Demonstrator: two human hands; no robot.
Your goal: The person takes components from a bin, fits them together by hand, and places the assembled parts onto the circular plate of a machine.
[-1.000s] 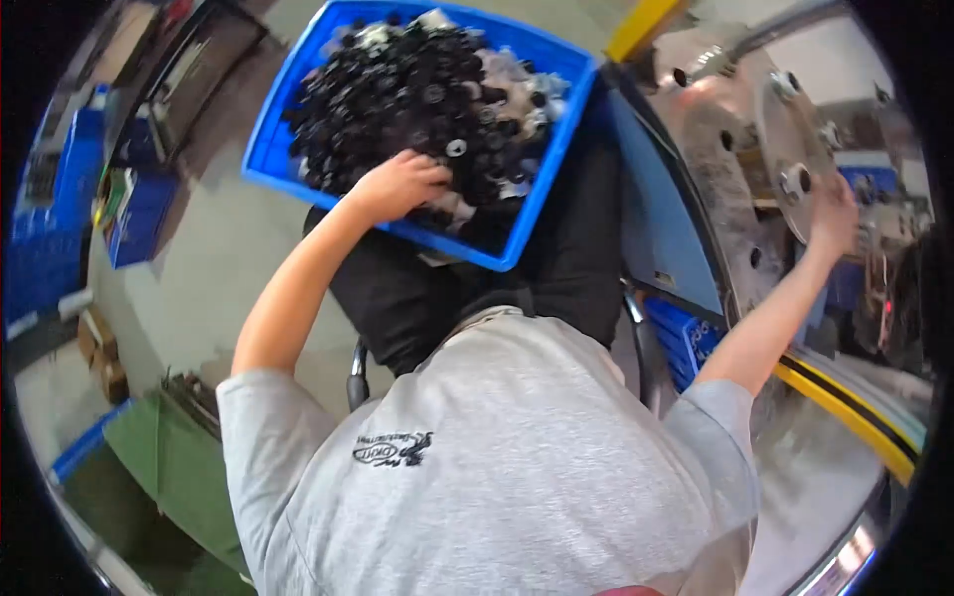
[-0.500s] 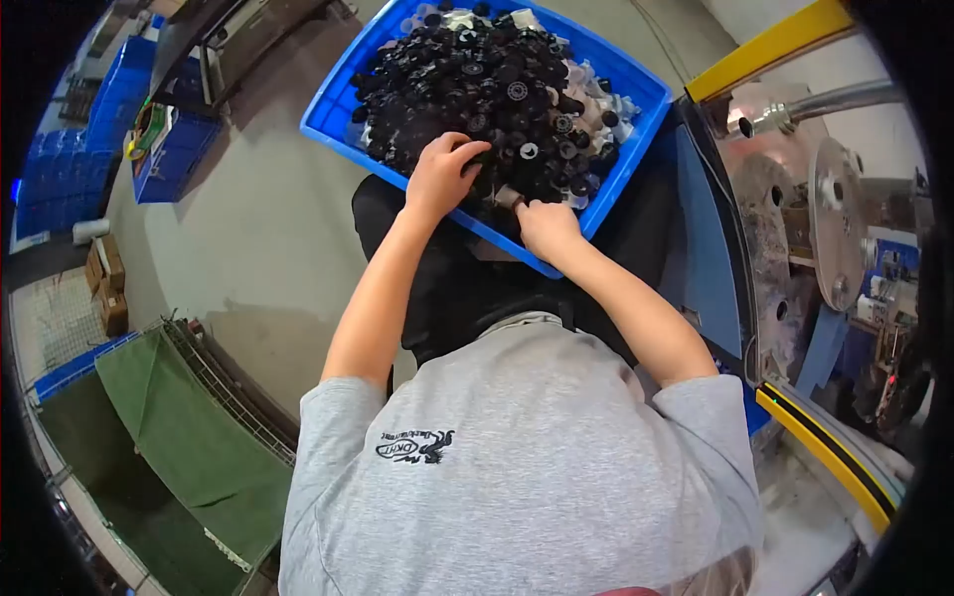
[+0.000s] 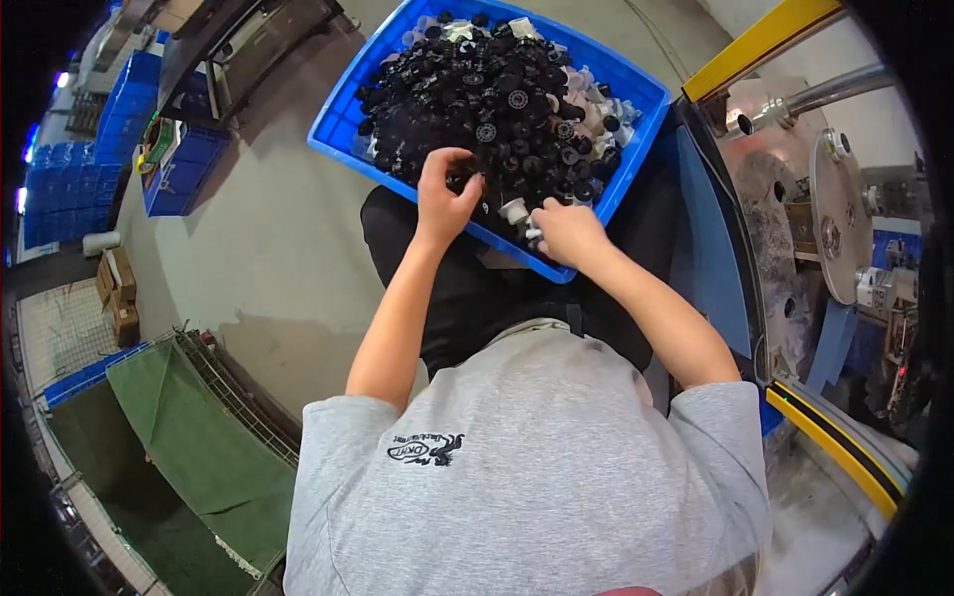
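A blue bin (image 3: 338, 121) on the person's lap holds a heap of small black round parts (image 3: 467, 89), with white and clear parts (image 3: 591, 89) mostly along its right side. My left hand (image 3: 446, 204) is over the near left part of the heap, thumb and index finger curved and apart, with dark parts behind the gap. At the near edge, my right hand (image 3: 570, 234) has its fingers pinched around a small white part (image 3: 534, 233). Another white part (image 3: 514, 211) lies just left of its fingertips.
A machine with round metal plates (image 3: 835, 214) and yellow-edged frames (image 3: 760, 50) stands at the right. Green cloth (image 3: 214, 437) covers a container at the lower left. Blue crates (image 3: 184, 169) and cardboard boxes (image 3: 119, 293) are at the left.
My left hand has moved slightly down and its thumb and index finger are wider apart. My right hand has shifted right and down, and white parts now show at its fingertips.
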